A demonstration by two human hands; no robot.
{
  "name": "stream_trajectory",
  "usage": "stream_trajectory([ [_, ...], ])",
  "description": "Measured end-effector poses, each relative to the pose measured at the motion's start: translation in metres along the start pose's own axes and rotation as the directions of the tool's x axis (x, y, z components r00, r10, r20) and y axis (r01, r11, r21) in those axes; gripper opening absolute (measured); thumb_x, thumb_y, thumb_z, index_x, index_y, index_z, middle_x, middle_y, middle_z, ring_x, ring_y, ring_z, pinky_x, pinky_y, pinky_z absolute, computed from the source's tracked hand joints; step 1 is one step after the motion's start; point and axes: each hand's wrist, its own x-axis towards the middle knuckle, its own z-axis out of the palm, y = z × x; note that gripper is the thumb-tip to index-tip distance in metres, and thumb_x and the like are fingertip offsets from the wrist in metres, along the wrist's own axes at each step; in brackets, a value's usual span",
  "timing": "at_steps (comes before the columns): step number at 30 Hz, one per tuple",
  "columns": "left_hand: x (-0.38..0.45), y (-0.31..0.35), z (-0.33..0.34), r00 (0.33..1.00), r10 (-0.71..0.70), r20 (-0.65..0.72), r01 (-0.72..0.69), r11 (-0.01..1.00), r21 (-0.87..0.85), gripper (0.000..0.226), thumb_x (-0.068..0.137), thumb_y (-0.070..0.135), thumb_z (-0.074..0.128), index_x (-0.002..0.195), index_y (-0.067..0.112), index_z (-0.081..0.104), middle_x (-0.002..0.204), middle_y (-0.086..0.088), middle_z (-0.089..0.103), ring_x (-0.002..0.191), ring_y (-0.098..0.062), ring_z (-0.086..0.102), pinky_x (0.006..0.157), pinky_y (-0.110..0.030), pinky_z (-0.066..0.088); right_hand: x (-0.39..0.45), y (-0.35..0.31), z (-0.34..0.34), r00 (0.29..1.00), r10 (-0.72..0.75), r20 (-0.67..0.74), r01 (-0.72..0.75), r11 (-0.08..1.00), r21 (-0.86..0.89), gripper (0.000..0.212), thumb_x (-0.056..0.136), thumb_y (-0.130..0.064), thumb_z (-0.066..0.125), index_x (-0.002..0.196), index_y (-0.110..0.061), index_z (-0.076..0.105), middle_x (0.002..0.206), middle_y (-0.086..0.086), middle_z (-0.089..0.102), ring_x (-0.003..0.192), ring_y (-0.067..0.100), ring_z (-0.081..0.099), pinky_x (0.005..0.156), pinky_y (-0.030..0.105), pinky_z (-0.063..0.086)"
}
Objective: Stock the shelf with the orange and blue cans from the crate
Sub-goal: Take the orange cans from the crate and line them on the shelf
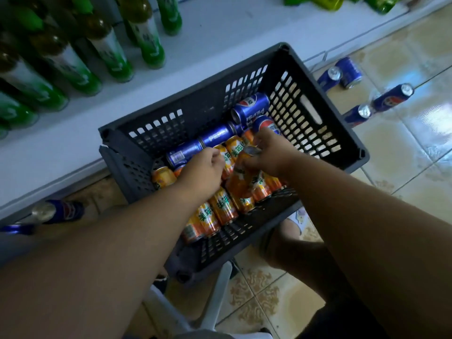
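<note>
Both hands reach into the grey crate (315, 113). The right hand (267, 152) grasps an orange can (241, 184) by its top, long axis running toward the person. The left hand (201, 171) is clenched over other orange cans; its grasp is unclear. Blue cans (215, 134) lie sideways just beyond the fingers; green bottles (107, 52) stand on the shelf (220, 40) past the crate

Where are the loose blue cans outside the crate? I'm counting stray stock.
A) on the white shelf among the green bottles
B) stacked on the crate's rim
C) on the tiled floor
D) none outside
C: several blue cans lie on the tiled floor beside the crate.
</note>
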Motion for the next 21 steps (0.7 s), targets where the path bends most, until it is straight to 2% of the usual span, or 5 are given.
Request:
stream_trajectory([
  [7, -0.060, 0.050, -0.058, 0.992, -0.111, 0.061, 0.122, 0.710, -0.693, 0.062, 0.079, 0.073, 0.055, 0.111, 0.024, 0.075, 0.110, -0.010, 0.075, 0.102, -0.034, 0.071, 0.095, -0.052, 0.054, -0.074, -0.098, -0.032, 0.977, -0.213, -0.027, 0.192, 0.809, 0.556, 0.063, 0.055, -0.054, 0.085, 0.099, -0.014, 0.063, 0.085, 0.009, 0.073, 0.070, 0.020, 0.073, 0.062, 0.037, 0.060],
  [11, -0.112, 0.070, -0.092, 0.999, 0.010, -0.039, -0.039, 0.544, -0.838, 0.053, 0.089, 0.068, 0.051, 0.101, 0.025, 0.078, 0.108, -0.012, 0.075, 0.099, -0.031, 0.073, 0.084, -0.046, 0.058, -0.122, -0.159, -0.013, 0.964, -0.231, -0.132, 0.260, 0.712, 0.652, 0.079, 0.064, -0.084, 0.060, 0.105, -0.017, 0.067, 0.092, 0.007, 0.076, 0.084, 0.022, 0.075, 0.081, 0.050, 0.061],
  [15, -0.163, 0.079, -0.142, 0.982, 0.022, -0.188, -0.181, 0.395, -0.901, 0.062, 0.090, 0.070, 0.047, 0.119, 0.019, 0.070, 0.115, -0.014, 0.073, 0.103, -0.031, 0.072, 0.084, -0.046, 0.057, -0.171, -0.217, 0.019, 0.954, -0.272, -0.125, 0.240, 0.444, 0.863, 0.068, 0.090, -0.076, 0.037, 0.116, -0.021, 0.068, 0.101, 0.009, 0.076, 0.094, 0.025, 0.074, 0.086, 0.051, 0.059],
  [19, -0.221, 0.077, -0.195, 0.952, 0.095, -0.293, -0.307, 0.333, -0.891, 0.099, 0.088, 0.075, 0.031, 0.139, -0.009, 0.048, 0.149, -0.037, 0.037, 0.133, -0.043, 0.049, 0.103, -0.054, 0.047, -0.212, -0.275, 0.039, 0.885, -0.439, -0.156, 0.391, 0.516, 0.762, 0.053, 0.099, -0.062, 0.035, 0.080, -0.033, 0.075, 0.086, 0.004, 0.076, 0.084, 0.018, 0.075, 0.081, 0.045, 0.062],
  [21, -0.236, 0.059, -0.220, 0.916, 0.087, -0.393, -0.401, 0.270, -0.875, 0.082, 0.089, 0.073, 0.040, 0.129, 0.006, 0.064, 0.138, -0.027, 0.056, 0.121, -0.038, 0.061, 0.092, -0.050, 0.056, -0.226, -0.300, 0.050, 0.815, -0.564, -0.133, 0.484, 0.535, 0.692, 0.048, 0.093, -0.063, 0.039, 0.086, -0.027, 0.071, 0.092, 0.012, 0.073, 0.089, 0.027, 0.073, 0.086, 0.052, 0.058],
])
